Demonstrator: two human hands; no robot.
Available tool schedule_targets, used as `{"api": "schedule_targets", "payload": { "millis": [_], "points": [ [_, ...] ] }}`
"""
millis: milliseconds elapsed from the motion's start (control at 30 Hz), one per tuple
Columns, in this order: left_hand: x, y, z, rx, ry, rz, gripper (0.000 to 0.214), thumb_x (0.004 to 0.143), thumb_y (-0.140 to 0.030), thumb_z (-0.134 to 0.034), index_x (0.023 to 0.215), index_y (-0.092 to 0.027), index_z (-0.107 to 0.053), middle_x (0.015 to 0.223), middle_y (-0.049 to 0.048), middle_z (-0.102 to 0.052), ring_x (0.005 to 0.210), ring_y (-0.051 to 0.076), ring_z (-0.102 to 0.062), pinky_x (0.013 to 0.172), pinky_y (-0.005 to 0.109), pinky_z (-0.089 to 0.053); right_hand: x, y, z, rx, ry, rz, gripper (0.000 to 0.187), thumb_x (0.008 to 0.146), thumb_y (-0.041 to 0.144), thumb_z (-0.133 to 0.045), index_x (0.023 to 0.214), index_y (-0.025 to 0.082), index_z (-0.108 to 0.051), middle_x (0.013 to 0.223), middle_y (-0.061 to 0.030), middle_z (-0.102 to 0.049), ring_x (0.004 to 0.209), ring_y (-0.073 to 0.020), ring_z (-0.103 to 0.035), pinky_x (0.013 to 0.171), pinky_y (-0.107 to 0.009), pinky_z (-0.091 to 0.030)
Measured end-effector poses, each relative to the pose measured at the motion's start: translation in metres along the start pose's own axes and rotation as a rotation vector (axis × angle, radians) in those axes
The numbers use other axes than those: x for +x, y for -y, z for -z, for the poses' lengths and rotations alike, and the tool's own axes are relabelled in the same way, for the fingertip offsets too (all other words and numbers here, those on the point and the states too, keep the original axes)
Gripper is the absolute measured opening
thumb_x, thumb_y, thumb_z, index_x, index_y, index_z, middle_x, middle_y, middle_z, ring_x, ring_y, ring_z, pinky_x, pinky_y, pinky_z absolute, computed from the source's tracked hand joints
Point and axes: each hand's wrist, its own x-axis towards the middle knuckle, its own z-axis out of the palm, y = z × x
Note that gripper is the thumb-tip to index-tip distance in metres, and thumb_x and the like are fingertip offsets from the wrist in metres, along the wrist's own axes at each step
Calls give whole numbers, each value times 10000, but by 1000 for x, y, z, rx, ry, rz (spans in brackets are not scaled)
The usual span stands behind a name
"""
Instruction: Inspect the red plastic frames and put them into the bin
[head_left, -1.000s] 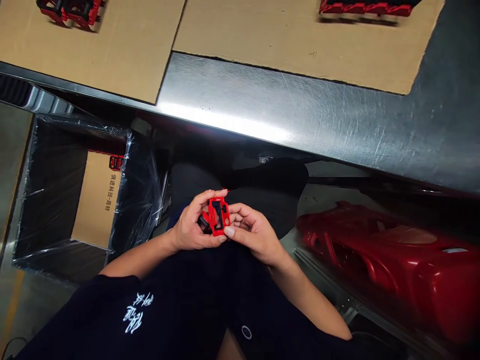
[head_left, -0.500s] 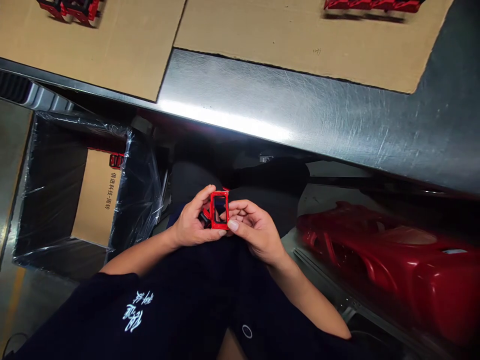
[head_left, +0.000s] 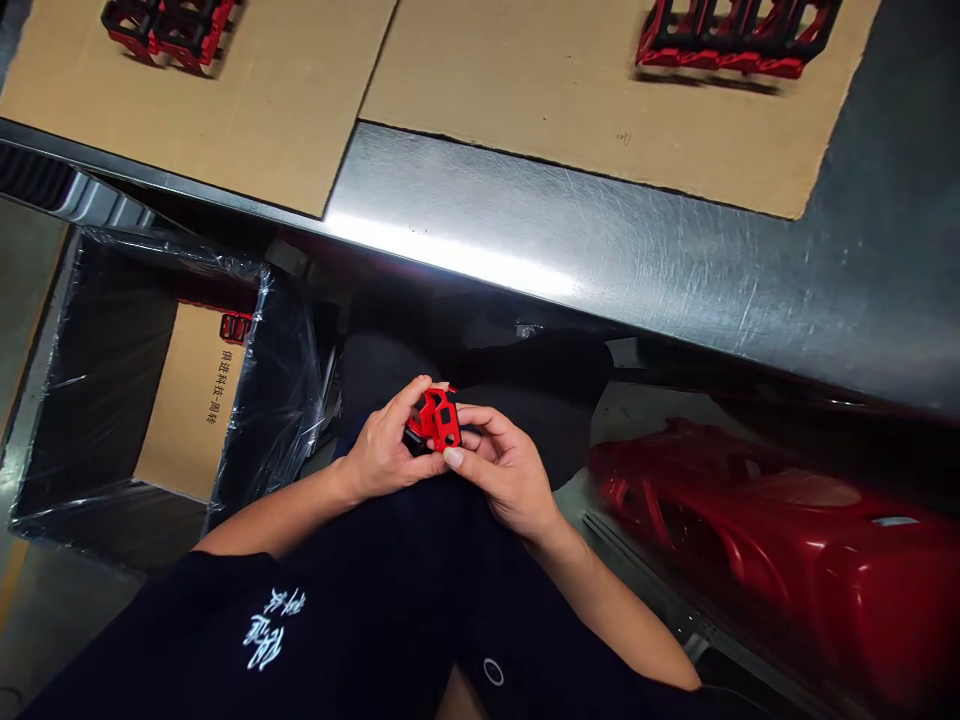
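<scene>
Over my lap, a small red and black plastic frame part (head_left: 442,418) with cut-out openings is held between both hands. My left hand (head_left: 390,445) is closed around its left side, thumb below and index finger above. My right hand (head_left: 506,465) pinches its right lower edge with the thumb, the other fingers curled behind it. A black piece shows at the left palm; whether it belongs to the same part I cannot tell.
A metal table (head_left: 600,240) carries cardboard sheets (head_left: 525,110), with red-black frames (head_left: 735,40) at right and more frames (head_left: 172,30) at left. A plastic-lined bin (head_left: 45,400) at left holds cardboard and a similar part (head_left: 236,327). A large red moulded shell (head_left: 810,540) lies at right.
The part has been turned in my hands: its large open rectangle faced me before, and now a red side with smaller cut-outs does. The view has shifted slightly, showing more of the tabletop frames.
</scene>
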Motion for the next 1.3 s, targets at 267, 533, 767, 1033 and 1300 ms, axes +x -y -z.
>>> {"api": "schedule_targets", "payload": {
  "millis": [267,533,767,1033,1300],
  "points": [
    [16,-7,36,-186,62,157,498,861,-606,-693,1118,-179,-706,1041,110,-739,906,214,-709,823,326,-564,5,17,20,-299,-4,81,246,787,333,-854,1026,300,-807,1174,-47,-784,1114,-260,-716,981,-425,-571],
    [23,-18,59,-195,377,388,463,764,-357,-813,1173,-203,-661,995,35,-709,824,155,-663,747,248,-507,15,13,20,-457,68,112,212,826,298,-821,1036,289,-796,1167,-63,-787,1085,-266,-733,991,-446,-568],
    [9,-5,99,-105,357,295,408,691,-263,-816,1091,-211,-752,931,27,-690,785,152,-646,727,242,-502,28,7,1,-619,133,199,317,826,307,-817,1137,286,-758,1288,-103,-725,1096,-283,-717,892,-424,-615],
    [-12,98,261,239,-590,1068,421,909,-296,-665,1304,-166,-598,837,8,-666,567,86,-553,540,205,-444,38,0,14,-634,-116,67,302,804,468,-814,1004,242,-798,1050,-104,-799,905,-284,-772,825,-423,-647],
    [-28,192,320,446,-495,1507,295,967,-358,-646,1151,-128,-639,1110,80,-674,952,184,-676,825,367,-601,41,-3,-1,-661,-159,70,311,778,499,-822,952,241,-816,971,-103,-808,830,-286,-783,770,-408,-665]
  ]
}}
